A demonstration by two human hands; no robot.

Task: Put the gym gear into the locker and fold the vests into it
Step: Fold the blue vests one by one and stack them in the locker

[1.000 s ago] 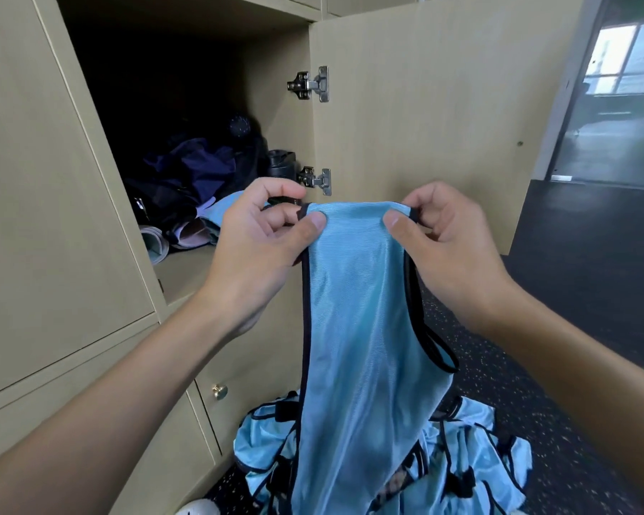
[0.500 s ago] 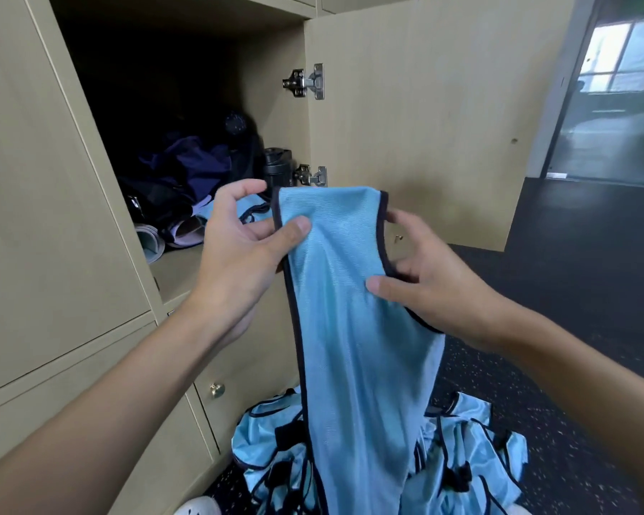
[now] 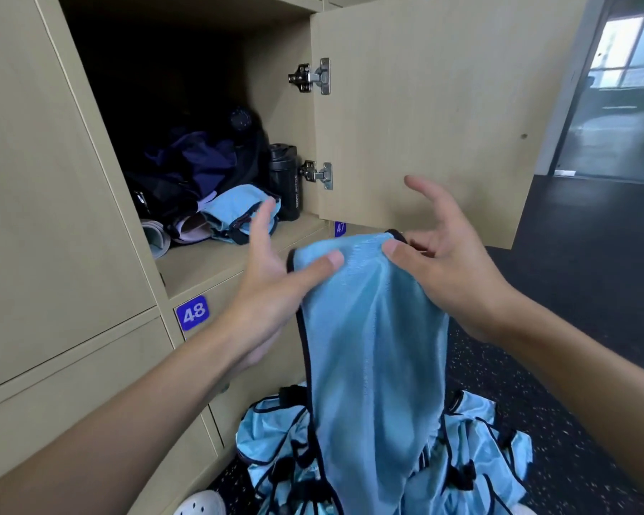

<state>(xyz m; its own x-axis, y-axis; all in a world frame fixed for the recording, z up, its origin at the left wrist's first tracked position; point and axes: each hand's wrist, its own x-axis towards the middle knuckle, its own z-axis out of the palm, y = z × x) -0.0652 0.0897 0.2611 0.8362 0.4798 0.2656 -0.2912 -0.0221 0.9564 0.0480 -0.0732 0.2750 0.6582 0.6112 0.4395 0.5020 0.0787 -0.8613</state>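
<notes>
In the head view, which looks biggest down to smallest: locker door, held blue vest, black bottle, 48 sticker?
1. locker door
2. held vest (nearer the camera; almost tied)
3. black bottle
4. 48 sticker

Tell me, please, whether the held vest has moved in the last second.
Yes, the held vest has dropped: its top, earlier near the lower hinge, now sits below it.

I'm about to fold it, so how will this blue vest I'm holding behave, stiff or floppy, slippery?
Likely floppy: the vest hangs limp from the left hand and right hand, sagging in soft folds. Probably light, since thumb pinches alone seem to hold it. Its sheen suggests slippery fabric that may slide out of a fold.
</notes>
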